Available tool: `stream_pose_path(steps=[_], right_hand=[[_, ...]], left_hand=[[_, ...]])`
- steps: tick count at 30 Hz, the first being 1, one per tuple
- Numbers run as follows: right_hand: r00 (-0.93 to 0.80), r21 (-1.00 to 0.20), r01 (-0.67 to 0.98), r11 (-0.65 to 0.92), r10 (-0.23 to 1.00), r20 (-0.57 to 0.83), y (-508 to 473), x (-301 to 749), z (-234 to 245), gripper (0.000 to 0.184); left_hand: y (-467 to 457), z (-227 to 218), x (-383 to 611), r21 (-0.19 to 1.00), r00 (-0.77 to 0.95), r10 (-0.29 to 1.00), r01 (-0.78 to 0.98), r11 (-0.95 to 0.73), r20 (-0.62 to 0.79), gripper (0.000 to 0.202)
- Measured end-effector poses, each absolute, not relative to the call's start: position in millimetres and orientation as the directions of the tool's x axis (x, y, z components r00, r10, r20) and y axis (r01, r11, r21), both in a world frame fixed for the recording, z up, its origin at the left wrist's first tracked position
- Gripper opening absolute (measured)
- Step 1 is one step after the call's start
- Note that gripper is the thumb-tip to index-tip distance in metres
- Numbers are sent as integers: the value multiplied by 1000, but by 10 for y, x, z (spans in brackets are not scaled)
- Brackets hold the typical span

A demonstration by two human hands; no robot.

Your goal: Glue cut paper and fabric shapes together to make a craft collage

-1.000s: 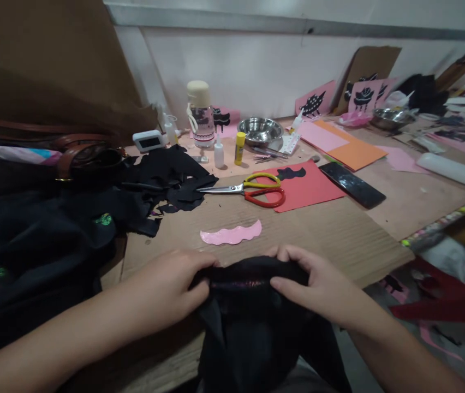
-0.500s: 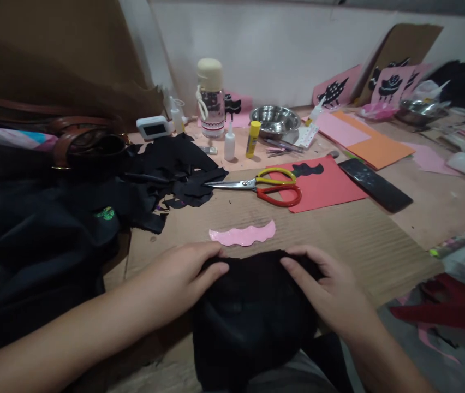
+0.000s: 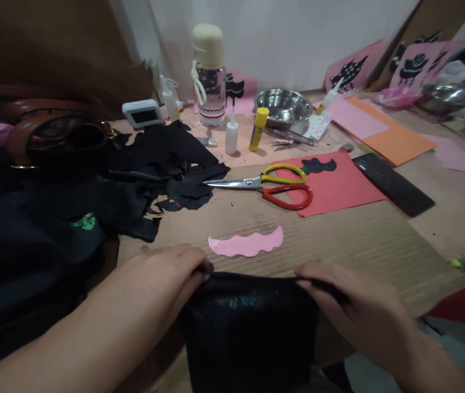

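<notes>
A piece of black cloth with a faint glittery patch hangs over the near edge of the cardboard-covered table. My left hand pinches its upper left corner. My right hand grips its upper right edge, fingers closed over the cloth. The top edge is pulled straight between both hands. Just beyond it lies a wavy pink paper strip.
Scissors with yellow and red handles lie partly on a red sheet. Black scraps and dark bags fill the left. Further back stand a bottle, glue stick, steel bowl and a black flat device.
The bunched cloth has been drawn out flat, its top edge now taut. Both hands moved apart and a little toward me. The camera tilted down and closer.
</notes>
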State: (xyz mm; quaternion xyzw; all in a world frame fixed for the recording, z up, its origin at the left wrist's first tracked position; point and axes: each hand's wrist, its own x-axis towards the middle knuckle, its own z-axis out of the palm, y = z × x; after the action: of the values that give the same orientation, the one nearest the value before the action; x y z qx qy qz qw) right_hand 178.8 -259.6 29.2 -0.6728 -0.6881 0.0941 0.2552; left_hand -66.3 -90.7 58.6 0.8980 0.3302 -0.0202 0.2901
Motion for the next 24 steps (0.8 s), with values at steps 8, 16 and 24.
stream_pose_path(steps=[8, 16, 24], right_hand=[[105, -401, 916, -5, 968, 227, -2306, 1886, 355, 25], [225, -417, 898, -141, 961, 160, -2180, 1923, 277, 20], [126, -515, 857, -29, 980, 155, -2287, 1977, 236, 18]], left_hand=[[-683, 583, -653, 536, 747, 622, 634, -558, -236, 34], [-610, 422, -677, 540, 706, 638, 681, -494, -307, 35], [-554, 416, -694, 587, 709, 607, 678, -443, -360, 31]])
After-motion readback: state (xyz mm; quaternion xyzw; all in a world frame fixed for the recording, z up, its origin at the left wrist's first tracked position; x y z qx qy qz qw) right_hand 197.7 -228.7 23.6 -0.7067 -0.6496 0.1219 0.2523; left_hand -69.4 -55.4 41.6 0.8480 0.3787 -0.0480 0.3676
